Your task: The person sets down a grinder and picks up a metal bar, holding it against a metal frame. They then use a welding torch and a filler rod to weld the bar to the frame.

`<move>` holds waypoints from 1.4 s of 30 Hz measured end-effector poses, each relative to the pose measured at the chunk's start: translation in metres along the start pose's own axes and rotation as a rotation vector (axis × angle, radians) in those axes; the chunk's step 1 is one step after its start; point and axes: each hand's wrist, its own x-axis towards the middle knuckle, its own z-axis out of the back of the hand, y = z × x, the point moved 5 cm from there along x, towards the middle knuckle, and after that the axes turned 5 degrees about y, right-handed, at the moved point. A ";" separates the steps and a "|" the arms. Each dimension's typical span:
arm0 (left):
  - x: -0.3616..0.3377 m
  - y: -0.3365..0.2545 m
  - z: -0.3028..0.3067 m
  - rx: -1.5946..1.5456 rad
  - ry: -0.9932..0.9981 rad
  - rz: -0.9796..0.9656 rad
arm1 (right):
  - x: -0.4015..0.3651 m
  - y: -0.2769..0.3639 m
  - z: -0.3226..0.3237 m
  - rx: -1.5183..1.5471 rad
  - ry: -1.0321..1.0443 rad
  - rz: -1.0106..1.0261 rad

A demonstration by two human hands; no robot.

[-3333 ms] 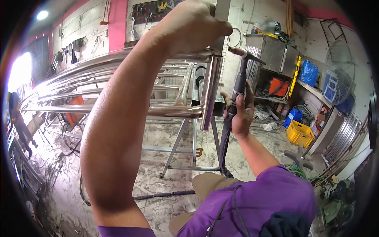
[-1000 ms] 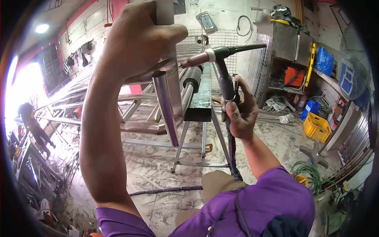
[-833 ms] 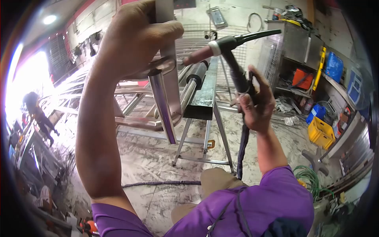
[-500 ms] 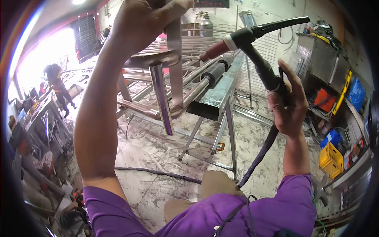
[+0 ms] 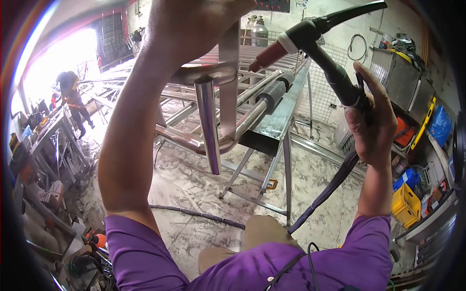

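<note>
In my right hand (image 5: 376,121) is a TIG welding torch (image 5: 335,72), its handle between thumb and fingers and its reddish nozzle pointing left toward the metalwork. A sleeved cable (image 5: 330,186) runs down from the torch past my knee. My left hand (image 5: 208,24) is raised at the top edge, closed around the upper part of a flat metal bar (image 5: 228,92); its fingertips are out of view. Below my left wrist, a short shiny tube (image 5: 208,126) slants downward from a curved metal piece (image 5: 204,74) on the tubular frame (image 5: 182,138).
The frame lies by a galvanized beam (image 5: 274,121) on a metal trestle (image 5: 286,179). A dark roller (image 5: 274,92) sits on the beam. Gas cylinders (image 5: 259,33) stand behind. At left, a person (image 5: 73,99) works amid sparks. A yellow crate (image 5: 406,204) is at right.
My view has shifted, so the frame and trestle sit a little differently. Both hands appear slightly farther right, the torch still held. Sparks now show beside the person at left.
</note>
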 end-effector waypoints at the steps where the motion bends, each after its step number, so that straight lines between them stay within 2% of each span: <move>1: 0.000 0.002 -0.001 -0.022 -0.003 -0.013 | 0.003 0.000 0.000 -0.010 -0.001 0.024; 3: -0.002 0.005 -0.002 -0.065 -0.011 -0.034 | 0.010 0.001 0.000 -0.049 -0.009 0.096; 7: -0.006 -0.007 -0.007 0.069 -0.099 -0.016 | 0.019 -0.002 -0.001 0.020 0.018 0.143; 10: -0.005 0.000 -0.002 0.068 -0.040 -0.051 | 0.023 -0.006 0.002 0.043 0.057 0.127; 12: -0.001 0.008 -0.002 -0.031 0.007 0.065 | 0.025 -0.007 0.000 0.062 0.065 0.082; 14: -0.006 -0.001 -0.010 0.050 -0.099 -0.008 | 0.024 -0.009 0.000 0.081 0.080 0.062; 16: -0.004 0.000 -0.011 0.058 -0.102 0.023 | 0.024 -0.013 -0.002 0.102 0.094 0.075; 18: 0.001 0.005 -0.005 -0.012 0.002 0.160 | 0.026 -0.013 -0.004 0.085 0.068 0.110; 22: -0.008 -0.002 -0.012 0.030 -0.117 0.035 | 0.025 -0.019 -0.005 0.090 0.085 0.086; 26: -0.008 0.000 -0.010 0.001 -0.098 0.005 | 0.028 -0.020 -0.007 0.110 0.082 0.114; 30: 0.002 0.001 -0.006 -0.037 0.009 0.192 | 0.028 -0.019 -0.005 0.114 0.087 0.128; 32: -0.004 0.002 -0.009 -0.019 -0.052 0.063 | 0.028 -0.018 -0.005 0.126 0.088 0.123; 34: -0.005 0.003 -0.009 -0.039 -0.051 0.052 | 0.029 -0.017 -0.006 0.148 0.084 0.117; 36: -0.001 0.003 -0.005 -0.095 0.011 0.157 | 0.029 -0.016 -0.006 0.148 0.082 0.110; 42: 0.002 0.001 -0.007 -0.056 0.018 0.222 | 0.031 -0.015 -0.003 0.087 0.073 0.141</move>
